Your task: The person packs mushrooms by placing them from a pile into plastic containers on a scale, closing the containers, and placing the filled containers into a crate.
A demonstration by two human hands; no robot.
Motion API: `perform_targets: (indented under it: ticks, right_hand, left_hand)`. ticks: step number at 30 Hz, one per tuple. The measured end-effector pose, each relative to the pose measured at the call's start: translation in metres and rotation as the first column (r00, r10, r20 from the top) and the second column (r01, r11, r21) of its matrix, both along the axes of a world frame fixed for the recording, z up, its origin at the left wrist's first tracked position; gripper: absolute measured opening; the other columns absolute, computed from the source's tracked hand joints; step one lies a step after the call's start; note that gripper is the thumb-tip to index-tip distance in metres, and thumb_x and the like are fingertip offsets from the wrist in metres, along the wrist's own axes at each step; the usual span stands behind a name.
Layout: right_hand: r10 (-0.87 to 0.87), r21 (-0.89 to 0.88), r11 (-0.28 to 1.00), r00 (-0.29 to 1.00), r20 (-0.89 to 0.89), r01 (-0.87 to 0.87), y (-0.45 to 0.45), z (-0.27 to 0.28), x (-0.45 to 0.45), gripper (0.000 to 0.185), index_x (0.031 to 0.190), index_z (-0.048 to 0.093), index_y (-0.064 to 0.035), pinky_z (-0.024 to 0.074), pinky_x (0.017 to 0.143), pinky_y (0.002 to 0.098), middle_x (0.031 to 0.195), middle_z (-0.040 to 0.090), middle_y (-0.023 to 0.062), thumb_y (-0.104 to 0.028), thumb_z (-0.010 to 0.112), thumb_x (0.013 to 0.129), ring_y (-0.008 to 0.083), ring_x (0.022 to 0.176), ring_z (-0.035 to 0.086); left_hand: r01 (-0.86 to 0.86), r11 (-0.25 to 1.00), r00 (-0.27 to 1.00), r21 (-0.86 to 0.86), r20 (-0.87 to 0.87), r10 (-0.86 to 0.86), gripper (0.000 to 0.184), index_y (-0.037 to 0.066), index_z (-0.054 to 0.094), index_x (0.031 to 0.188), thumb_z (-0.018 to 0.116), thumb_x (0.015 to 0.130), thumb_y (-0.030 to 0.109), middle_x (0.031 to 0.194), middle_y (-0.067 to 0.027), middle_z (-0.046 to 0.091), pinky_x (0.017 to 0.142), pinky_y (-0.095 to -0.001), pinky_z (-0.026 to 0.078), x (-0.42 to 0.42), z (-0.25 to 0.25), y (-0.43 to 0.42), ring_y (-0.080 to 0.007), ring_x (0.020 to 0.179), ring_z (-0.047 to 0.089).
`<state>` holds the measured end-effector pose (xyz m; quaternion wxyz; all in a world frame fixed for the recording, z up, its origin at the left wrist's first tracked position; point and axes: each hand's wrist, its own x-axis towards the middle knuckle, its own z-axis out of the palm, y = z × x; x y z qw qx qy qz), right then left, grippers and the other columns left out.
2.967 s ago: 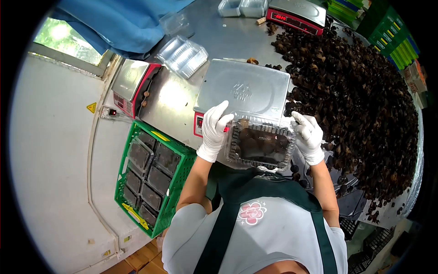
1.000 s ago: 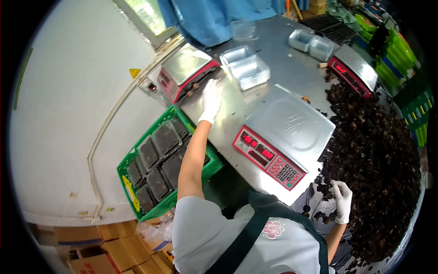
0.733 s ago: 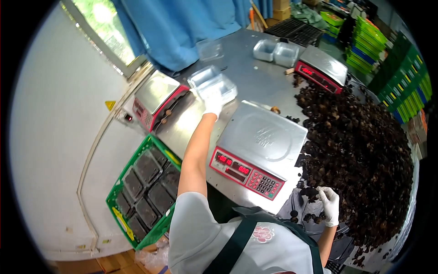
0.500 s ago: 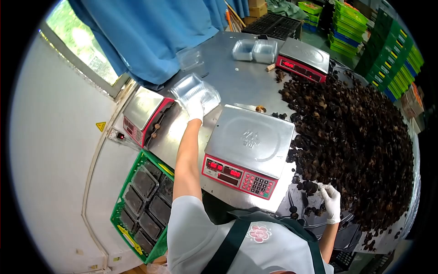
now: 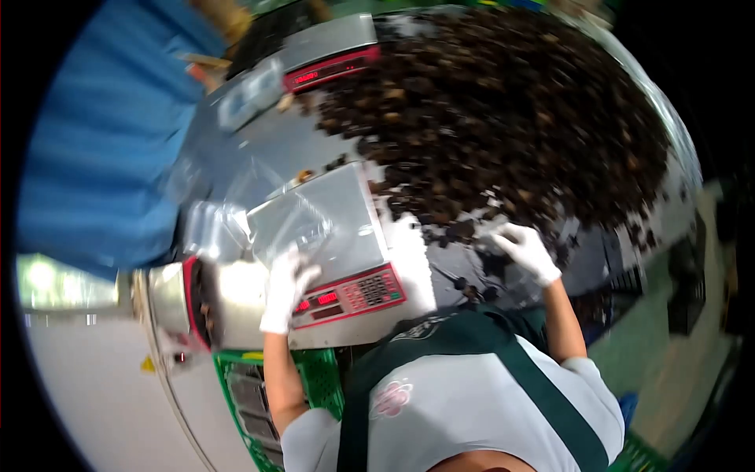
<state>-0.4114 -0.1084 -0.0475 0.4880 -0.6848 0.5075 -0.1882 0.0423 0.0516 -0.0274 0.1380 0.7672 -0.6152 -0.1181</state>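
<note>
My left hand (image 5: 287, 291), in a white glove, is at the near left edge of a red and silver scale (image 5: 354, 197). Its fingers are at the near edge of a clear plastic container (image 5: 303, 224) over the scale plate; blur softens the grip, and the thumb sticks out to the side. My right hand (image 5: 525, 250), also gloved, is at the near side of a heap of dark, wrinkled dried mushrooms (image 5: 503, 118). Its thumb and fingers are bent toward each other; anything between them is too blurred to name.
More clear containers (image 5: 212, 230) lie left of the scale. A second scale (image 5: 330, 51) stands at the back, a third (image 5: 169, 303) at the left. A green crate (image 5: 314, 381) with lidded boxes is below the table edge. A blue curtain (image 5: 102, 141) hangs at the left.
My view has turned to the right. My left hand has moved from the stack of containers to the scale, where a clear container now appears. My right hand stays beside the heap.
</note>
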Motion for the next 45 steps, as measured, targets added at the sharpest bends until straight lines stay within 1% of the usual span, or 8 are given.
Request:
perform_targets:
  ticks: [6,12,17,20,24,36,42,45]
  right_hand:
    - [-0.26,-0.079,0.965,0.958,-0.122,0.252,0.014,-0.028,-0.057,0.024,0.099,0.066,-0.0033,0.0508,0.07,0.0292,0.085,0.07,0.0094,-0.023,0.066,0.085,0.0168,0.074,0.066]
    - [-0.5,-0.291,0.851,0.842,-0.201,0.436,-0.022,-0.047,-0.094,0.042,0.113,0.064,-0.0093,0.0499,0.086,0.0356,0.106,0.068,0.0137,-0.036,0.068,0.081,0.0289,0.1,0.063]
    - [-0.487,-0.608,0.754,0.833,-0.262,0.249,-0.1,-0.058,-0.089,0.057,0.124,0.057,-0.0124,0.0437,0.098,0.0416,0.13,0.053,0.0171,-0.048,0.065,0.08,0.0345,0.12,0.049]
    - [-0.469,-0.703,0.696,0.833,-0.294,0.144,-0.153,-0.061,-0.071,0.063,0.127,0.055,-0.0127,0.0421,0.1,0.0429,0.139,0.043,0.0207,-0.053,0.064,0.079,0.0379,0.124,0.044]
    - [-0.33,-0.573,0.816,0.752,-0.571,-0.076,-0.155,-0.073,-0.045,0.061,0.121,0.058,-0.013,0.0314,0.103,0.0576,0.143,0.037,0.0214,-0.052,0.065,0.075,0.0421,0.13,0.035]
    - [-0.343,-0.686,0.702,0.935,-0.09,0.191,0.049,-0.093,-0.045,0.023,0.095,0.064,-0.0044,0.0442,0.096,0.0433,0.128,0.054,0.0201,-0.011,0.071,0.074,0.039,0.116,0.052]
    - [-0.284,-0.707,0.677,0.959,0.002,0.202,0.062,-0.072,-0.079,0.024,0.098,0.068,-0.0075,0.0417,0.1,0.0437,0.13,0.052,0.0207,-0.014,0.073,0.075,0.0391,0.12,0.05]
    - [-0.519,-0.661,0.628,0.854,0.037,0.41,0.046,-0.07,-0.099,0.031,0.108,0.066,-0.0073,0.04,0.102,0.0448,0.131,0.051,0.022,-0.018,0.071,0.08,0.0377,0.121,0.049]
  left_hand:
    - [0.0,0.989,0.998,0.147,0.064,-0.009,0.041,0.004,0.064,0.101,0.076,0.074,0.032,0.124,-0.0196,0.058,0.093,-0.0409,0.046,-0.05,0.031,-0.005,-0.0364,0.112,0.055]
    - [0.212,0.959,0.956,-0.186,-0.162,-0.243,0.045,0.005,0.062,0.114,0.075,0.076,0.027,0.137,-0.0172,0.049,0.106,-0.0408,0.036,-0.157,0.046,-0.065,-0.0326,0.126,0.047]
    - [0.531,0.829,0.826,-0.175,-0.112,-0.552,0.069,0.008,0.052,0.131,0.076,0.074,0.039,0.148,-0.0212,0.033,0.11,-0.0445,0.031,-0.245,-0.037,-0.147,-0.0391,0.134,0.034]
    - [0.538,0.84,0.842,-0.073,-0.007,-0.54,0.093,0.009,0.032,0.145,0.074,0.073,0.049,0.155,-0.0211,0.013,0.113,-0.0573,0.013,-0.292,-0.062,-0.202,-0.0387,0.143,0.014]
    - [0.527,0.849,0.839,0.041,0.139,-0.527,0.108,0.009,0.028,0.147,0.071,0.065,0.065,0.156,-0.0209,0.011,0.11,-0.0645,0.007,-0.33,-0.078,-0.252,-0.0377,0.144,0.008]
    - [0.702,0.674,0.673,-0.231,-0.096,-0.734,0.041,0.007,0.056,0.106,0.074,0.073,0.024,0.133,-0.0158,0.049,0.105,-0.0521,0.03,-0.326,-0.107,-0.128,-0.0346,0.126,0.044]
    - [0.648,0.692,0.673,-0.317,-0.186,-0.716,0.045,0.006,0.056,0.105,0.079,0.069,0.02,0.132,-0.0164,0.049,0.102,-0.0468,0.036,-0.3,-0.103,-0.104,-0.0352,0.125,0.044]
    - [0.582,0.766,0.738,-0.275,-0.216,-0.639,0.079,0.005,0.046,0.127,0.084,0.062,0.029,0.142,-0.0217,0.036,0.107,-0.0481,0.031,-0.304,-0.09,-0.122,-0.0399,0.131,0.035]
